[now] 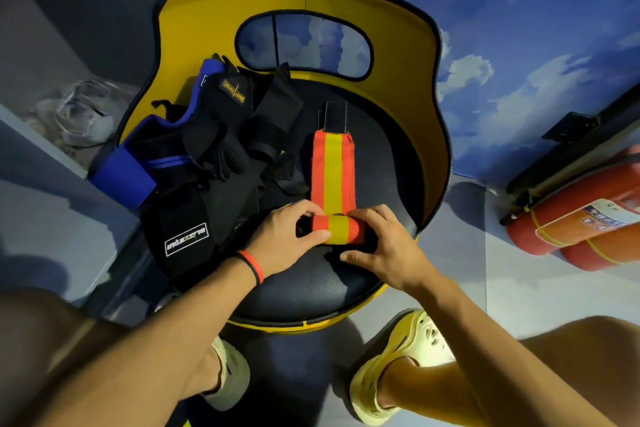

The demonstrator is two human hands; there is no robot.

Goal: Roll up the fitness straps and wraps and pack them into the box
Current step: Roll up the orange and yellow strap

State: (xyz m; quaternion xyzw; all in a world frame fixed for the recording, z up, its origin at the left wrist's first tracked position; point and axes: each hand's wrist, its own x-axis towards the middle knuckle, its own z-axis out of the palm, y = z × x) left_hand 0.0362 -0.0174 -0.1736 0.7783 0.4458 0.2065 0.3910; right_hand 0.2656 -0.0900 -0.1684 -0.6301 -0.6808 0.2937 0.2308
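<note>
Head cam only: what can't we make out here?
Packing box: not in the head view.
Orange-and-yellow striped fabric wrap: roll's ends covered by left hand and right hand.
Pile of black straps and gloves: overlapping, count unclear.
Red fire extinguisher: cut by right edge, label blurred.
</note>
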